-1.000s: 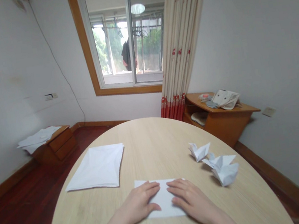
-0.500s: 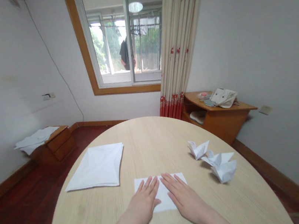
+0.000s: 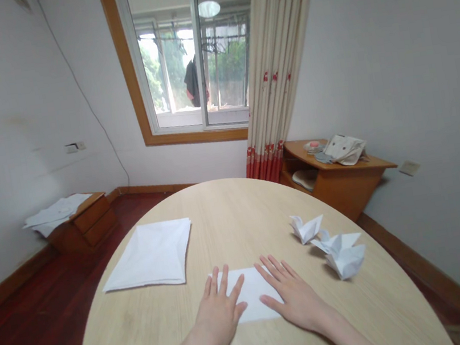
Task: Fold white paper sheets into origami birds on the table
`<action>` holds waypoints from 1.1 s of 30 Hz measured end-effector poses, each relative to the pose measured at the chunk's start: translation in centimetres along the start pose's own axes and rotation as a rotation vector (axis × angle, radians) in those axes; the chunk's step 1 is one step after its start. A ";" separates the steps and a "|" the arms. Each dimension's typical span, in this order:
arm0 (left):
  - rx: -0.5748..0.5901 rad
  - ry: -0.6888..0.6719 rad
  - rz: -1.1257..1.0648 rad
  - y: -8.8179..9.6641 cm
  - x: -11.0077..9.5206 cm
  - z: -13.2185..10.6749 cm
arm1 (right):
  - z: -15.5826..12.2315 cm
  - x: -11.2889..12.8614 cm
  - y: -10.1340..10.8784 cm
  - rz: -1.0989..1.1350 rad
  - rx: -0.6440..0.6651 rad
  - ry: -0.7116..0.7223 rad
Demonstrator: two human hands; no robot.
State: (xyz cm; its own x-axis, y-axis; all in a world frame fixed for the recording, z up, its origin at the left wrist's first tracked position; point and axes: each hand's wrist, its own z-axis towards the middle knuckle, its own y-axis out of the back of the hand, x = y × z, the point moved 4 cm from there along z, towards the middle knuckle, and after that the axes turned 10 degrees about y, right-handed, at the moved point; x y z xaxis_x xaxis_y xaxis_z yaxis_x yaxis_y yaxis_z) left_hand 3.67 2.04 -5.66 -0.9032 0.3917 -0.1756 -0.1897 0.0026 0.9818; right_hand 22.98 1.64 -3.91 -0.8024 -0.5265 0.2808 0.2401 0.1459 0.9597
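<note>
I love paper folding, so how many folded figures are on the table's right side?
2 visible: a smaller figure farther back, and a larger figure closer to the camera. The larger could hide another.

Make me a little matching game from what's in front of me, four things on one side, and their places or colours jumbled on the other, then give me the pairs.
1. Paper pile
2. Small sheet
3. Folded paper pieces
4. Curtain

A. On the right side of the table
B. Cream with red, hanging by the window
C. Flat on the table's left side
D. Under the spread left hand and right hand

Pairs: 1-C, 2-D, 3-A, 4-B
</note>
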 end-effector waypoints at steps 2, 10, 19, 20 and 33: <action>0.004 0.021 0.011 0.1 0.0 0.0 | 0.0 0.0 0.2 -0.010 0.009 -0.006; 0.110 -0.081 -0.010 2.0 -0.3 0.1 | -0.1 0.3 0.5 -0.016 0.015 0.013; 0.306 -0.183 -0.165 4.1 0.1 0.4 | -0.2 -0.4 -0.1 -0.007 0.015 0.079; 0.313 -0.175 -0.173 4.2 0.1 0.4 | -0.2 -0.4 0.0 0.002 0.016 0.094; 0.301 -0.177 -0.187 5.3 -0.2 0.2 | -0.7 0.0 1.6 0.166 0.010 0.217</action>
State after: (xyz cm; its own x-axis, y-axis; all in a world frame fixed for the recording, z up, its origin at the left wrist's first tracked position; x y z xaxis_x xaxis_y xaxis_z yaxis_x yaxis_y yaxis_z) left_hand 2.91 2.17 -0.43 -0.7785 0.5115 -0.3637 -0.1992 0.3481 0.9160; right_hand 23.76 1.30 -2.42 -0.6164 -0.6619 0.4266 0.3525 0.2525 0.9011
